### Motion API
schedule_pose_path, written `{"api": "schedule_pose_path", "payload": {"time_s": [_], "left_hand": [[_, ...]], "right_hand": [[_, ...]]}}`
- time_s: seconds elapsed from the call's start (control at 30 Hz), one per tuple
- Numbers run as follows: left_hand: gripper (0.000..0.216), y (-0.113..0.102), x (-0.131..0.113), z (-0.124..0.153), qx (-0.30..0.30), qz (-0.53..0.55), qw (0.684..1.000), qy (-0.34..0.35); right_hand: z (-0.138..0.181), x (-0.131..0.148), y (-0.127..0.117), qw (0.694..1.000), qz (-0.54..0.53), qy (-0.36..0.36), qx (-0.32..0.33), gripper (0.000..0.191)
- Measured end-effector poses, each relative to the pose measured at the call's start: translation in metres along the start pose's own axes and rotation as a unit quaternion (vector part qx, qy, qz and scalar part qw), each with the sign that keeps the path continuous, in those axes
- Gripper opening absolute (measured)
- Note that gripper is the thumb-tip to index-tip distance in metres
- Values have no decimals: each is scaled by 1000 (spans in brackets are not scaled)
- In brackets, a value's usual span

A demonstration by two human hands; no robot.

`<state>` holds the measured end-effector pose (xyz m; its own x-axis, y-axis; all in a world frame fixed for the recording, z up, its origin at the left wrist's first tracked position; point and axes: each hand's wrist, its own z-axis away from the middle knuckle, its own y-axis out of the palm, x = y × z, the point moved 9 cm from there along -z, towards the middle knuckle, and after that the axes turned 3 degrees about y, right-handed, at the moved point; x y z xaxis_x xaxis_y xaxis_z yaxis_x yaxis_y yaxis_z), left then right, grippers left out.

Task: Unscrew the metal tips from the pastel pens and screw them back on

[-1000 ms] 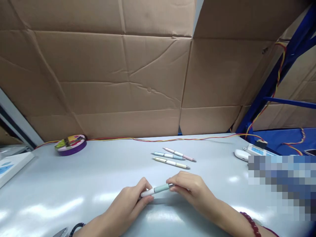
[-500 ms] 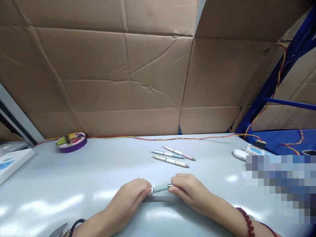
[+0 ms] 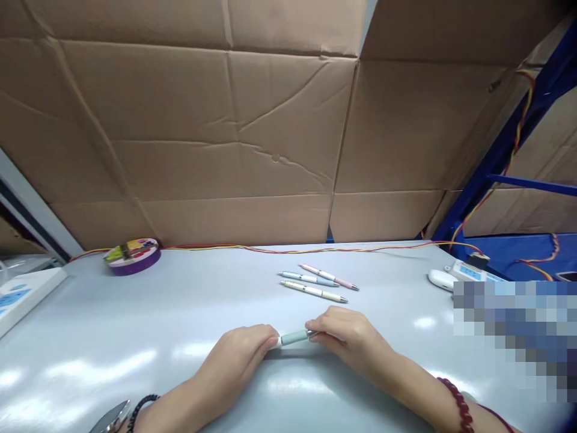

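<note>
A pen with a pale green grip (image 3: 294, 337) is held level just above the table, between my two hands. My left hand (image 3: 241, 361) wraps its white barrel, hiding the rear end. At the silver tip, the thumb and fingers of my right hand (image 3: 349, 337) pinch the metal cone. Beyond my hands lie three similar pens side by side: a cream pen (image 3: 315, 291), a light blue pen (image 3: 309, 278) and a pink pen (image 3: 329, 276), their metal tips pointing right.
A round purple tin (image 3: 135, 260) sits at the back left. Red and yellow wires (image 3: 252, 249) run along the table's rear edge, before a cardboard wall (image 3: 189, 120). White power strips stand at the left (image 3: 27, 294) and right (image 3: 471, 270), near a white mouse-like object (image 3: 442, 279).
The fingers of my right hand have shifted on the pen's tip and opened out slightly, with the hand a little higher. My left hand keeps its hold. The view has tilted slightly.
</note>
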<state>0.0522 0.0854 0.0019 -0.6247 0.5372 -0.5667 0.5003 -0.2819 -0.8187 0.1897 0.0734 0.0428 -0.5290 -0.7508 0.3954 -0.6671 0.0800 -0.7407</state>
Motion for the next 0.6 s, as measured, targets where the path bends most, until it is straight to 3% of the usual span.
{"api": "schedule_pose_path", "payload": {"time_s": [0.13,0.33,0.47,0.6], "left_hand": [[36,-2,-1,0,-8,16,1000,5],[31,-4,-2,0,-13,26,999,15],[29,-3,0,0,-18,31,999,10],[28,-4,-1,-1,-18,34,999,14]], "right_hand": [[-2,-1,4,999,1,9,32,23],[-2,-2,11,992,49,61,101,43],[0,-6,10,991,29,84,95,20],[2,-7,6,996,-12,66,57,16]]}}
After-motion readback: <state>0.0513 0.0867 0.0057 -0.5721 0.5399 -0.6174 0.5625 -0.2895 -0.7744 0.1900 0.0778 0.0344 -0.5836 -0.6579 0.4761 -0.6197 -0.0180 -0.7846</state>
